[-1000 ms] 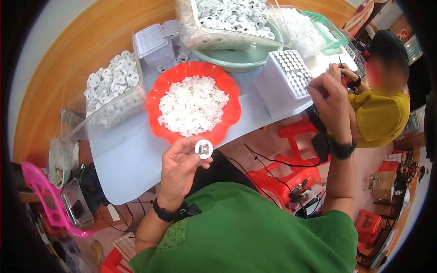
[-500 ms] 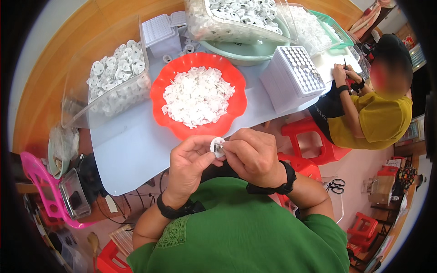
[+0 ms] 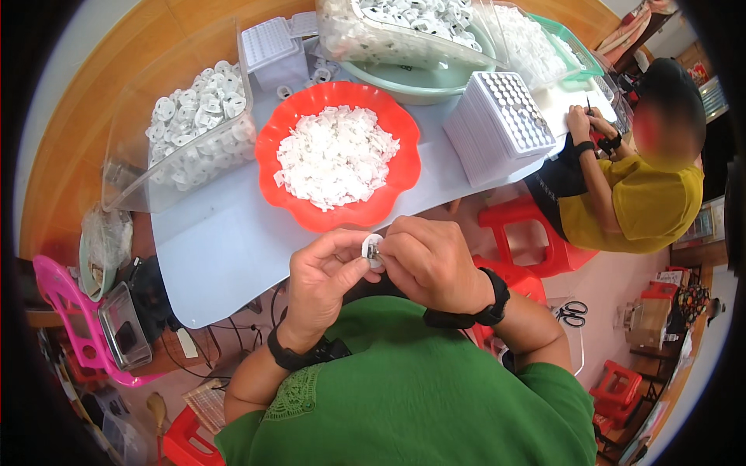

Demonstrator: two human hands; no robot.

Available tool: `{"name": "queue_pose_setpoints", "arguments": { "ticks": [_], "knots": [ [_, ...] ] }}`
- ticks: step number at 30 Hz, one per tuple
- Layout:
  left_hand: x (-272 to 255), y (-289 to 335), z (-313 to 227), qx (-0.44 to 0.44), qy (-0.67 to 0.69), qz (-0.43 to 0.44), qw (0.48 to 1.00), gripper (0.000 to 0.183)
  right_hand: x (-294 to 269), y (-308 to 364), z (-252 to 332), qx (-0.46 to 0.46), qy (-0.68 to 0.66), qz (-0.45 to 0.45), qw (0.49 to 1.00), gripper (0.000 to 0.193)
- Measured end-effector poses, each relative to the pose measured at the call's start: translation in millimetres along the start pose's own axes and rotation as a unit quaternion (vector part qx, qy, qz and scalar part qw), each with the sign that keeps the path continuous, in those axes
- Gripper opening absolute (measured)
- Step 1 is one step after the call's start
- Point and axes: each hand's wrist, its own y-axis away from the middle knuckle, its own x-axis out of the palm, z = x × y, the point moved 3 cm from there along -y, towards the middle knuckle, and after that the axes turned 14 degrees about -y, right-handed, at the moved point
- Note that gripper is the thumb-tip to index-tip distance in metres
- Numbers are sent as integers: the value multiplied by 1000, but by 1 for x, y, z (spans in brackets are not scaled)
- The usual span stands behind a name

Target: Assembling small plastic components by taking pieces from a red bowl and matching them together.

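Between thumb and fingers, my left hand (image 3: 330,268) holds a small round white plastic part (image 3: 371,247) with a dark, metallic-looking middle. The fingertips of my right hand (image 3: 435,260) are pinched together at that middle; whatever they grip there is too small to make out. Both hands meet just in front of the table's near edge. Right beyond them stands a red scalloped bowl (image 3: 272,186) heaped with small white plastic pieces (image 3: 338,155).
A clear bin (image 3: 128,186) of round white parts stands left on the pale blue table (image 3: 202,272). White stacked trays (image 3: 486,136) stand right, and another clear bin (image 3: 342,46) rests on a green basin (image 3: 423,93). At right, a person in yellow (image 3: 637,202) sits working.
The view has shifted slightly, so the bowl and bins appear a little higher. My hands keep nearly the same grip on the round white part.
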Motion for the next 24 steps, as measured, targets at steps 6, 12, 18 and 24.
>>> {"name": "queue_pose_setpoints", "arguments": {
  "ticks": [6, 12, 18, 24],
  "knots": [
    [2, 0, 5, -10, -18, -11, 1000, 25, 2, 3, -4, 17, 2, -5, 1000, 16],
    [1, -1, 3, -16, -33, -12, 999, 25, 3, 3, -2, 41, -5, 3, 999, 14],
    [3, -6, 1, 4, -44, -13, 999, 24, 1, 4, -7, 47, -46, 9, 998, 12],
    [5, -8, 0, -5, -63, 6, 998, 25, -4, 5, -5, 62, -42, -1, 997, 13]
  ]
}}
